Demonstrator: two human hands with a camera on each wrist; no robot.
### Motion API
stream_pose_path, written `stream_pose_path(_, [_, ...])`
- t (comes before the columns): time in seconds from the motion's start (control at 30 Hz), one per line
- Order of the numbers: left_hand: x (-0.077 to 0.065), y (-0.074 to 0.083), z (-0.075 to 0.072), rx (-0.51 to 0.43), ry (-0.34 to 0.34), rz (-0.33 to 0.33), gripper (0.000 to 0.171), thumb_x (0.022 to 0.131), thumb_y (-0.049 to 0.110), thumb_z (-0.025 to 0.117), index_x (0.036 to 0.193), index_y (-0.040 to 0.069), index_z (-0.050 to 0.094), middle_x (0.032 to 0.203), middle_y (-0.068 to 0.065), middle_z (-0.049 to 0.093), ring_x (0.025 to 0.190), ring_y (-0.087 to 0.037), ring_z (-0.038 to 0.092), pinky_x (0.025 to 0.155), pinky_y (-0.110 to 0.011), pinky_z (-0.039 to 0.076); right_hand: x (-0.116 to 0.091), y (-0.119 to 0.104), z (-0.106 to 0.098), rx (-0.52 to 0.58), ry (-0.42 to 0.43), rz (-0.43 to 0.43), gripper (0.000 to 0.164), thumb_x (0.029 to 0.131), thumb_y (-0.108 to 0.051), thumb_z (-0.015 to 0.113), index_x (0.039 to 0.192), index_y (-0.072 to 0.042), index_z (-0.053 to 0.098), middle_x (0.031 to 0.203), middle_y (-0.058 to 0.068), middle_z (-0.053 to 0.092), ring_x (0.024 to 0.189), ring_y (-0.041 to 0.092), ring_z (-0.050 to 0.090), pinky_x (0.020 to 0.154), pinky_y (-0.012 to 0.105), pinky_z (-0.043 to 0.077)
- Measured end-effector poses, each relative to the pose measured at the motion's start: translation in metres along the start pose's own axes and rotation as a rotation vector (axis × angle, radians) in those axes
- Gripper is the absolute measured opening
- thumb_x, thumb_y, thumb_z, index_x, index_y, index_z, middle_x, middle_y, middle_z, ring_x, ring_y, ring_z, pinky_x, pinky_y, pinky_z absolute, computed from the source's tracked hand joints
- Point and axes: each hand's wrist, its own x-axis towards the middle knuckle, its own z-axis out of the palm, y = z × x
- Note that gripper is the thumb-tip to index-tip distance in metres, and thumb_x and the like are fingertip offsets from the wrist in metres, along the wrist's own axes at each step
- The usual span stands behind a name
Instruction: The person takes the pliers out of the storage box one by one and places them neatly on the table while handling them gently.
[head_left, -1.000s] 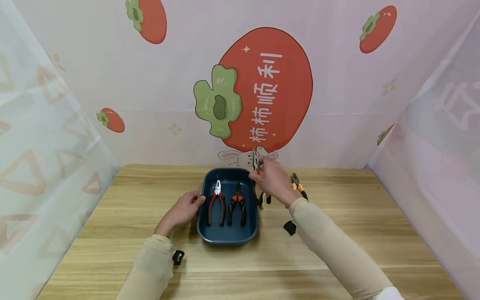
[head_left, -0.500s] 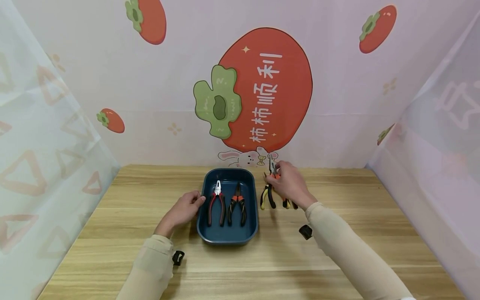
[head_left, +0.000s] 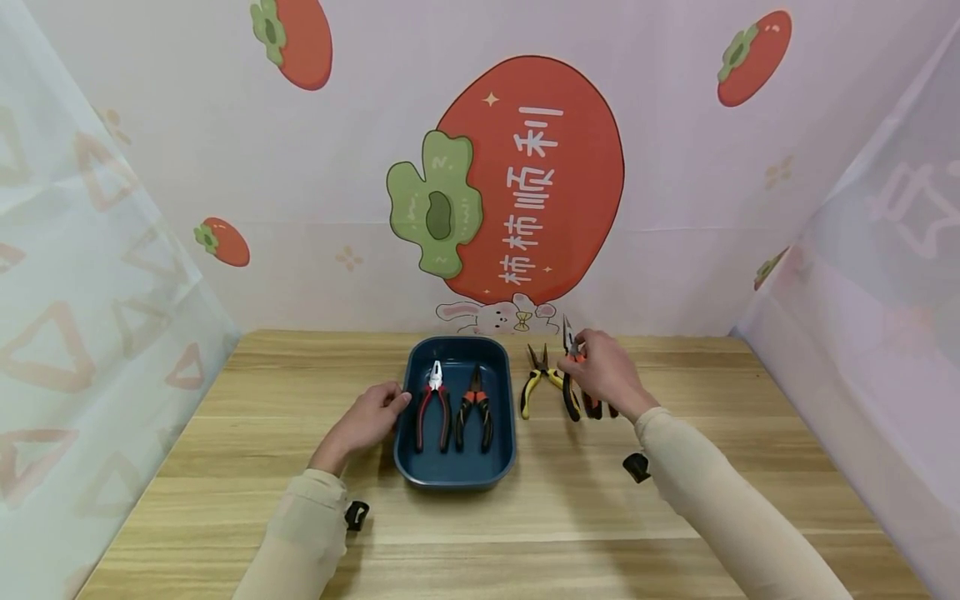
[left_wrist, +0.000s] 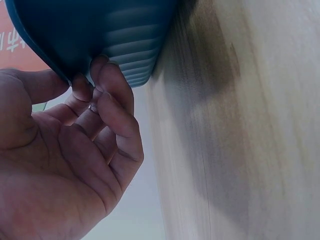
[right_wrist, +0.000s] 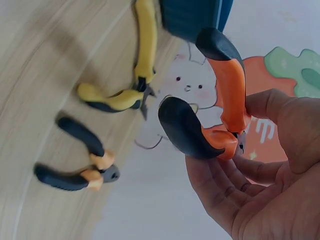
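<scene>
From the head view, I count two in the blue tray point(head_left: 454, 472), red pliers point(head_left: 436, 384) and dark pliers point(head_left: 476, 397); three are outside. The right hand point(head_left: 609, 368) pinches long-nosed pliers point(head_left: 567, 337) above the bench point(head_left: 735, 417), with yellow pliers point(head_left: 529, 390) between them and the tray. In the left wrist view, the left hand point(left_wrist: 75, 155) pinches the tray's rim. The right wrist view shows peach-jointed pliers point(right_wrist: 103, 161) lying on the bench.
</scene>
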Motion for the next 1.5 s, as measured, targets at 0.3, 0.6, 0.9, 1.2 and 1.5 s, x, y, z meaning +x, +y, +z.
stream_pose_path(0.3, [0.001,-0.001,0.000,0.004,-0.003,0.005,0.027,0.109,0.016,0.047,0.087,0.002,0.054,0.072,-0.007,0.050,0.066,-0.021,0.050,0.060,-0.034,0.042,0.001,0.022,-0.003,-0.032,-0.010,0.034,0.048,0.092,-0.027,0.067,0.124,0.008,0.060,0.095,0.014,0.066,0.073,0.023,0.060,0.064,0.039,0.050])
stream_pose_path(0.6, [0.002,-0.001,0.001,0.005,0.002,0.005,0.026,0.109,0.016,0.047,0.087,0.003,0.054,0.073,-0.007,0.050,0.067,-0.022,0.051,0.061,-0.033,0.042,0.004,0.043,-0.008,-0.031,-0.050,0.106,0.044,0.095,-0.028,0.066,0.122,0.006,0.060,0.091,0.014,0.068,0.067,0.021,0.061,0.058,0.036,0.048])
stream_pose_path(0.9, [0.001,-0.001,0.002,-0.018,0.009,-0.011,0.027,0.109,0.015,0.047,0.085,0.004,0.053,0.071,-0.005,0.049,0.065,-0.020,0.050,0.059,-0.032,0.041,0.006,0.064,-0.009,-0.047,-0.064,0.170,0.048,0.096,-0.037,0.067,0.117,0.006,0.062,0.094,0.015,0.069,0.076,0.025,0.064,0.061,0.036,0.050])
stream_pose_path(1.2, [0.000,-0.002,0.001,-0.031,0.000,-0.010,0.027,0.109,0.017,0.046,0.088,0.002,0.054,0.072,-0.006,0.049,0.065,-0.021,0.050,0.059,-0.033,0.041,0.006,0.084,-0.014,-0.041,-0.093,0.180,0.045,0.097,-0.031,0.062,0.119,0.009,0.061,0.099,0.020,0.069,0.075,0.027,0.064,0.061,0.040,0.050])
stream_pose_path(1.5, [-0.001,-0.002,0.001,-0.011,0.010,-0.004,0.027,0.109,0.017,0.047,0.086,0.002,0.053,0.071,-0.006,0.049,0.065,-0.021,0.049,0.059,-0.033,0.040,0.007,0.095,-0.014,-0.060,-0.111,0.200,0.048,0.098,-0.032,0.062,0.121,0.011,0.061,0.105,0.025,0.069,0.076,0.029,0.064,0.070,0.048,0.053])
